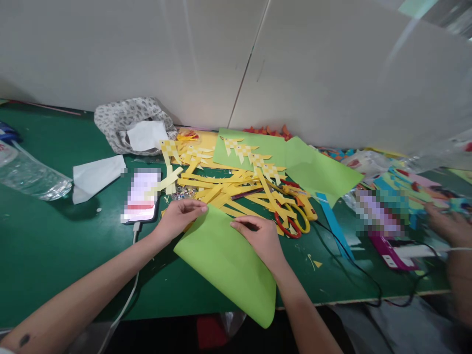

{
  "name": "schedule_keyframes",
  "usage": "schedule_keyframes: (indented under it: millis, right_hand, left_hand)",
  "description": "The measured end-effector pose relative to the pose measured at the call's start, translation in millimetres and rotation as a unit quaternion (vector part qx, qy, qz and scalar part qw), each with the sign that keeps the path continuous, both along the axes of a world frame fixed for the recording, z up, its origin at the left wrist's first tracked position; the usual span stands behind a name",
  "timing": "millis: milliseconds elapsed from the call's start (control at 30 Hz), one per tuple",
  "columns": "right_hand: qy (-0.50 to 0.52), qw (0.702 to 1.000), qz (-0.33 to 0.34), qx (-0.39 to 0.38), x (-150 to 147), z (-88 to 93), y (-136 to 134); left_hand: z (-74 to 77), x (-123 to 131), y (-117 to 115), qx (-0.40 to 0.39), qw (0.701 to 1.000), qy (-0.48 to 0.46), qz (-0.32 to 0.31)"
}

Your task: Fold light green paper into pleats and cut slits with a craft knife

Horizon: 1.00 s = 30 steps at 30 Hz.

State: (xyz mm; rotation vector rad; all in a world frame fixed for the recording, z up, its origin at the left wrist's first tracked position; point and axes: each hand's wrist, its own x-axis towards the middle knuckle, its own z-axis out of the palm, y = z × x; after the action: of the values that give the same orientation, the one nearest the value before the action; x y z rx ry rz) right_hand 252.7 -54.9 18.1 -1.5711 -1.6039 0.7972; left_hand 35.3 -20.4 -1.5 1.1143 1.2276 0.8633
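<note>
Green paper [230, 263] sits between fingers [199, 211]; patterned bag [112, 123] holds tissue [147, 135]

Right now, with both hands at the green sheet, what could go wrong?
The green sheet's near corner juts past the table's front edge, so it might bend or catch. Loose yellow strips lie close to its far edge and could get dragged. The left forearm crosses the white cable plugged into the phone, so a sweep might tug it.

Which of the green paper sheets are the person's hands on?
The curved green sheet nearest the camera, with the left hand and right hand at its edge; the other green paper lies farther back, untouched by these hands.
</note>
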Motion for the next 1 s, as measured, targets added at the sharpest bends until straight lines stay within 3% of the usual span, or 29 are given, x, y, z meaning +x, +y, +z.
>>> schedule_keyframes:
  millis: [567,1000]
  right_hand:
    - [-0.028,0.997,0.046,0.054,-0.8,0.8,-2.2]
    - [-0.023,0.998,0.038,0.043,-1.5,0.5,-2.0]
  left_hand:
    - [-1.7,0.4,1.4,0.038,0.999,-0.002,0.01]
    - [-1.1,-0.3,0.6,0.027,0.999,0.009,0.016]
